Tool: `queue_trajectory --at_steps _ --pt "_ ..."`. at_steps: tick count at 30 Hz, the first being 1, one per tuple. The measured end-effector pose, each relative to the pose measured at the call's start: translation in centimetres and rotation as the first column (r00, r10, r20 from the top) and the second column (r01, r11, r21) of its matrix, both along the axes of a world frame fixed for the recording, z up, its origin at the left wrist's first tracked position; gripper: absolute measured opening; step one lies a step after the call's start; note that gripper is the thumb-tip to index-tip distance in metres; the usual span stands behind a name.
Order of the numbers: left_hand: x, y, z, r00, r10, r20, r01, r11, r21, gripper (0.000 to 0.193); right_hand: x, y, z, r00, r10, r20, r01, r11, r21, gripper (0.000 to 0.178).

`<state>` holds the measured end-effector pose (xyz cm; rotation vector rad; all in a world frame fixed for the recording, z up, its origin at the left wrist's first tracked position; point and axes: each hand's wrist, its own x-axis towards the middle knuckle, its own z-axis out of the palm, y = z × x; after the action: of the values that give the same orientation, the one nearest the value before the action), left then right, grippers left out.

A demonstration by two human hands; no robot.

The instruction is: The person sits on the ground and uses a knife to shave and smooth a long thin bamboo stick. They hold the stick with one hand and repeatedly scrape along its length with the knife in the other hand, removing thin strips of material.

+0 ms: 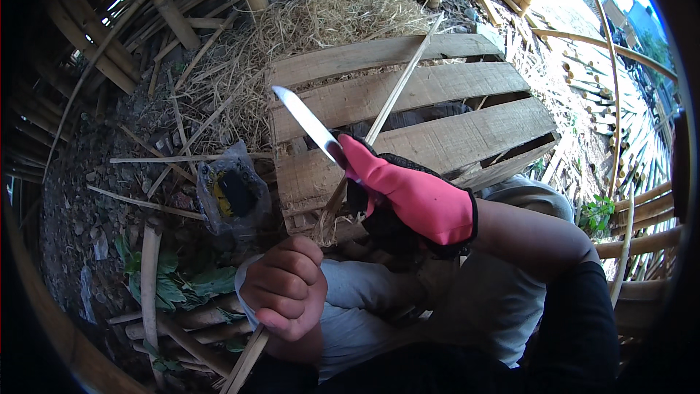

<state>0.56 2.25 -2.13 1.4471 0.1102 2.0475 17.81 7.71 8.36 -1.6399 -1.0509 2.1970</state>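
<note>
- The thin pale bamboo strip point(379, 124) is being gripped near its close end by the bare left hand point(286, 293), fingers clenched around it.
- A long steel-bladed knife point(310, 125) is being grasped by the right hand in a pink and black glove point(408, 201), blade pointing far left.
- The strip is being run far right over the weathered wooden pallet point(408, 95); shaving is best done away from the clenched fingers, strokes kept shallow.

Head view, steeply downward – close over hands, lap
</note>
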Motion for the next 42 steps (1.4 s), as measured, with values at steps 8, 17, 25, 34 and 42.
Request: queue_trajectory --at_steps 8,17,25,34,42 --pt "0.1 0.2 0.0 1.0 -0.01 -0.016 0.01 1.0 0.024 0.061 2.2 0.4 -4.3 0.907 0.146 0.396 -0.413 0.114 0.904 0.046" --pt "0.2 0.1 0.3 1.0 -0.022 -0.018 0.023 0.999 0.025 0.061 0.6 0.5 -3.2 0.88 0.313 0.357 -0.449 0.306 0.839 0.029" --pt "0.3 0.3 0.5 1.0 -0.016 -0.013 0.016 1.0 0.018 0.06 1.6 1.1 -5.5 0.842 0.467 0.269 -0.432 0.288 0.855 0.062" --pt "0.3 0.0 0.7 0.999 -0.039 -0.008 0.039 0.999 0.008 0.061 1.4 1.8 -4.7 0.848 0.341 0.406 -0.419 -0.04 0.907 0.042" --pt "0.3 0.1 0.6 1.0 -0.026 -0.01 0.026 1.0 0.003 0.059 1.0 1.5 -4.6 0.854 0.293 0.429 -0.423 -0.088 0.902 0.041"
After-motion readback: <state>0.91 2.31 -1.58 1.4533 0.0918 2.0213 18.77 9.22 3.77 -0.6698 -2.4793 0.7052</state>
